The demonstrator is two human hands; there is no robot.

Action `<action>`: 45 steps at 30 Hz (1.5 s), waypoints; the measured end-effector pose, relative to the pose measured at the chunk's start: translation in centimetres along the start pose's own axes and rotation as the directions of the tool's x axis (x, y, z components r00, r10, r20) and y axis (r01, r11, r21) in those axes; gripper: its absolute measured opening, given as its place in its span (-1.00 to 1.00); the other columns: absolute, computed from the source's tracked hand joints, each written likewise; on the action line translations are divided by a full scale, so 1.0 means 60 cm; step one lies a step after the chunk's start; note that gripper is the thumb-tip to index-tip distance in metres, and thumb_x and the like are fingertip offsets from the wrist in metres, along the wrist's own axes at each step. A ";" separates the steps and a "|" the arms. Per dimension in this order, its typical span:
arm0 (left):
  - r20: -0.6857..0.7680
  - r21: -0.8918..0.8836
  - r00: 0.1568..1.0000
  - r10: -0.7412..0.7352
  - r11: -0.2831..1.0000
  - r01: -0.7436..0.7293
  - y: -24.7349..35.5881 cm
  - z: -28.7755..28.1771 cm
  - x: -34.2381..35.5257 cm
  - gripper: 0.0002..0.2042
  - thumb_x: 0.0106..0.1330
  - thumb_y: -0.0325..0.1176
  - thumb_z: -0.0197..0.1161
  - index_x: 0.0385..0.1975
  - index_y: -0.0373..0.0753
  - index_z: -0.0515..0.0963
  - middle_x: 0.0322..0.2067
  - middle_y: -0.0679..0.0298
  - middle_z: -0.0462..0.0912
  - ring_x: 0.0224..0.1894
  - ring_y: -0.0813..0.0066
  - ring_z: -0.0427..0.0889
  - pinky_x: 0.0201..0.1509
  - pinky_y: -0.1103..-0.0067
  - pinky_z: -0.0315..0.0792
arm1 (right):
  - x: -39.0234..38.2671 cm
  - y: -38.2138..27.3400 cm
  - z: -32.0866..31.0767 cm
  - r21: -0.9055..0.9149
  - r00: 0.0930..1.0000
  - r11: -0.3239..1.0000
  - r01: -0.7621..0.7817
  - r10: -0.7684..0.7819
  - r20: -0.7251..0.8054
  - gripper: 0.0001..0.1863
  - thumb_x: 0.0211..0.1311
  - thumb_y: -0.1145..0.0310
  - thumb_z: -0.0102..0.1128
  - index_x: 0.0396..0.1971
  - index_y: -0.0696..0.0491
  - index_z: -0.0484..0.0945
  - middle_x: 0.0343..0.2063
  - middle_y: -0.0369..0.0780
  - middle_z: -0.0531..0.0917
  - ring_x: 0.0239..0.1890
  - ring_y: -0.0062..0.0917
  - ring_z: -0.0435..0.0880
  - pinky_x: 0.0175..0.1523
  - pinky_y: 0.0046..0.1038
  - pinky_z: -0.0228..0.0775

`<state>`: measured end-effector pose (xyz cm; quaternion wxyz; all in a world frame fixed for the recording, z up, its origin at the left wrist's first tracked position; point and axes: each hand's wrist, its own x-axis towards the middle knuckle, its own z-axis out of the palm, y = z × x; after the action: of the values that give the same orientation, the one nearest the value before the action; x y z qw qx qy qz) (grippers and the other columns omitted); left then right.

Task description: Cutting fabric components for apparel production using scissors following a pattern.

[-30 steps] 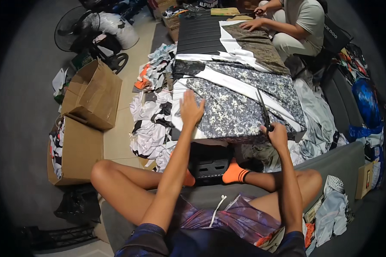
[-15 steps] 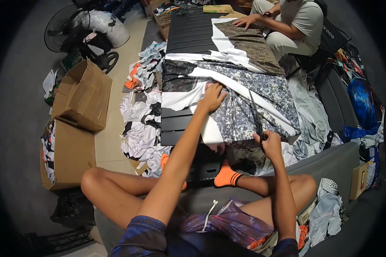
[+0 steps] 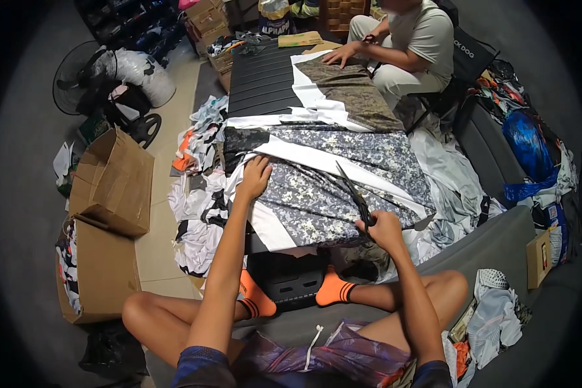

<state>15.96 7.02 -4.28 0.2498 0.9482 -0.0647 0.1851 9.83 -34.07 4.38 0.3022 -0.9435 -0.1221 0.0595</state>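
- Slatted black plastic tabletop (image 3: 258, 84) fills the middle of my remote view, with tan cardboard boxes (image 3: 107, 268) on the floor to its left.
- Across its near end I see the grey-and-white camouflage-patterned fabric (image 3: 317, 204), crossed by a diagonal white band (image 3: 317, 157) running from far left to near right.
- My left hand (image 3: 255, 176) lies on the fabric's left side, fingers extended and grasping nothing that I can make out.
- My right hand (image 3: 385, 229) is at the near right edge, fingers curled around the handles of the long black scissors (image 3: 354, 194).
- From those right fingers, the scissors' long axis slants away and leftward over the fabric, its tip appearing to reach the white band; my left hand is well apart from it. I cannot tell whether the blades are parted.
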 end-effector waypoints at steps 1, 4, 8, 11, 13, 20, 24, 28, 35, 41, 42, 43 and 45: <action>0.004 0.006 1.000 -0.023 1.000 0.023 -0.001 0.002 -0.002 -0.61 0.37 -0.22 0.05 0.07 -0.34 0.44 0.07 0.00 0.45 0.10 -0.05 0.39 0.21 0.26 0.24 | -0.001 -0.002 0.001 -0.020 1.000 1.000 0.006 -0.006 0.001 -0.50 -0.04 -0.03 0.37 -0.63 0.19 0.59 -0.67 0.03 0.57 -0.51 -0.05 0.60 -0.36 -0.15 0.39; 0.009 0.031 0.999 -0.049 0.998 0.049 -0.011 0.004 -0.006 -0.60 0.37 -0.20 0.05 0.09 -0.33 0.44 0.09 0.00 0.44 0.12 -0.04 0.38 0.23 0.28 0.23 | -0.004 -0.007 0.002 -0.043 1.000 0.999 0.001 0.000 0.013 -0.50 -0.04 -0.04 0.37 -0.62 0.18 0.60 -0.66 0.02 0.58 -0.49 -0.05 0.61 -0.35 -0.14 0.40; 0.007 0.035 0.998 -0.060 0.998 0.060 -0.036 -0.011 -0.009 -0.58 0.37 -0.18 0.05 0.11 -0.32 0.44 0.13 0.00 0.44 0.16 -0.03 0.37 0.26 0.29 0.22 | -0.005 -0.002 -0.001 -0.076 1.000 0.997 -0.019 0.020 0.022 -0.51 -0.05 -0.05 0.38 -0.62 0.17 0.61 -0.66 0.01 0.58 -0.48 -0.05 0.61 -0.34 -0.12 0.40; 0.022 0.035 0.997 -0.068 0.997 0.068 -0.041 -0.032 -0.013 -0.58 0.37 -0.18 0.05 0.12 -0.30 0.45 0.13 0.01 0.45 0.16 -0.01 0.37 0.27 0.30 0.21 | -0.003 -0.001 -0.001 -0.066 1.000 0.998 -0.001 0.002 0.015 -0.51 -0.05 -0.05 0.38 -0.62 0.16 0.61 -0.66 0.01 0.58 -0.48 -0.05 0.61 -0.34 -0.12 0.40; 0.072 0.082 0.986 -0.147 0.987 0.141 -0.035 -0.051 -0.021 -0.59 0.37 -0.17 0.04 0.12 -0.29 0.45 0.11 0.03 0.46 0.16 0.02 0.39 0.27 0.30 0.20 | 0.000 -0.002 -0.001 -0.050 0.998 0.998 -0.024 0.026 0.050 -0.51 -0.05 -0.05 0.38 -0.62 0.16 0.61 -0.66 0.01 0.58 -0.48 -0.05 0.61 -0.34 -0.12 0.40; -0.084 0.229 0.989 -0.121 0.964 0.137 -0.001 -0.071 -0.065 -0.62 0.38 -0.20 0.00 0.13 -0.20 0.47 0.09 0.13 0.49 0.14 0.16 0.41 0.28 0.32 0.18 | 0.004 0.010 0.013 -0.058 0.998 0.998 -0.008 0.011 0.057 -0.50 -0.05 -0.07 0.38 -0.62 0.16 0.61 -0.68 0.01 0.57 -0.51 -0.05 0.60 -0.36 -0.11 0.38; -0.138 0.297 0.988 -0.063 0.950 0.102 0.004 -0.068 -0.080 -0.60 0.37 -0.20 -0.01 0.16 -0.15 0.43 0.07 0.19 0.49 0.15 0.19 0.40 0.31 0.32 0.15 | 0.009 0.008 0.023 -0.064 0.997 0.998 0.007 -0.003 0.071 -0.51 -0.04 -0.05 0.37 -0.63 0.17 0.61 -0.70 0.00 0.56 -0.55 -0.06 0.59 -0.39 -0.13 0.37; -0.150 0.318 0.982 -0.110 0.936 0.154 0.007 -0.065 -0.078 -0.60 0.37 -0.20 -0.02 0.16 -0.14 0.43 0.05 0.22 0.49 0.13 0.23 0.41 0.32 0.32 0.14 | 0.009 0.001 0.021 -0.095 0.997 0.995 -0.021 0.028 0.069 -0.52 -0.05 -0.03 0.39 -0.63 0.17 0.61 -0.69 -0.01 0.57 -0.55 -0.09 0.60 -0.40 -0.16 0.38; -0.193 0.244 0.974 -0.119 0.955 0.166 0.008 -0.064 -0.079 -0.61 0.36 -0.21 0.00 0.13 -0.16 0.46 0.00 0.22 0.51 0.11 0.26 0.43 0.33 0.33 0.14 | 0.002 -0.004 0.025 -0.155 0.999 0.987 0.037 -0.039 -0.007 -0.55 -0.06 0.00 0.41 -0.61 0.16 0.62 -0.70 -0.02 0.57 -0.55 -0.11 0.61 -0.40 -0.18 0.39; -0.191 0.227 0.974 -0.120 0.960 0.162 0.007 -0.064 -0.079 -0.63 0.35 -0.22 0.02 0.11 -0.17 0.48 -0.02 0.22 0.52 0.10 0.25 0.44 0.32 0.34 0.15 | 0.002 -0.007 0.024 -0.170 0.999 0.985 0.040 -0.039 0.012 -0.55 -0.06 0.00 0.41 -0.60 0.16 0.63 -0.69 -0.02 0.58 -0.54 -0.11 0.62 -0.39 -0.18 0.40; -0.207 0.227 0.972 -0.107 0.962 0.154 0.007 -0.064 -0.078 -0.63 0.35 -0.22 0.02 0.11 -0.17 0.48 -0.02 0.22 0.52 0.10 0.25 0.44 0.32 0.34 0.15 | 0.002 -0.008 0.022 -0.168 0.999 0.985 0.039 -0.037 0.013 -0.55 -0.06 0.00 0.41 -0.60 0.16 0.63 -0.69 -0.02 0.58 -0.54 -0.11 0.62 -0.39 -0.18 0.40; -0.207 0.232 0.972 -0.107 0.960 0.155 0.007 -0.064 -0.078 -0.63 0.36 -0.21 0.02 0.11 -0.17 0.48 -0.01 0.22 0.52 0.10 0.25 0.44 0.32 0.34 0.15 | 0.001 -0.009 0.021 -0.172 1.000 0.985 0.029 -0.027 0.013 -0.55 -0.06 0.00 0.41 -0.60 0.16 0.63 -0.68 -0.01 0.58 -0.54 -0.11 0.62 -0.39 -0.18 0.40; -0.206 0.239 0.973 -0.108 0.958 0.157 0.008 -0.064 -0.078 -0.63 0.36 -0.21 0.01 0.11 -0.17 0.48 -0.01 0.22 0.52 0.10 0.26 0.44 0.33 0.34 0.15 | 0.001 -0.010 0.020 -0.171 0.999 0.985 0.034 -0.033 0.010 -0.55 -0.06 0.00 0.41 -0.59 0.16 0.63 -0.68 -0.01 0.58 -0.54 -0.10 0.62 -0.39 -0.17 0.40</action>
<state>10.34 8.66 -2.78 0.1433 0.9525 0.0476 0.2645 9.54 -32.94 3.75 0.2206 -0.9636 -0.1436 0.0472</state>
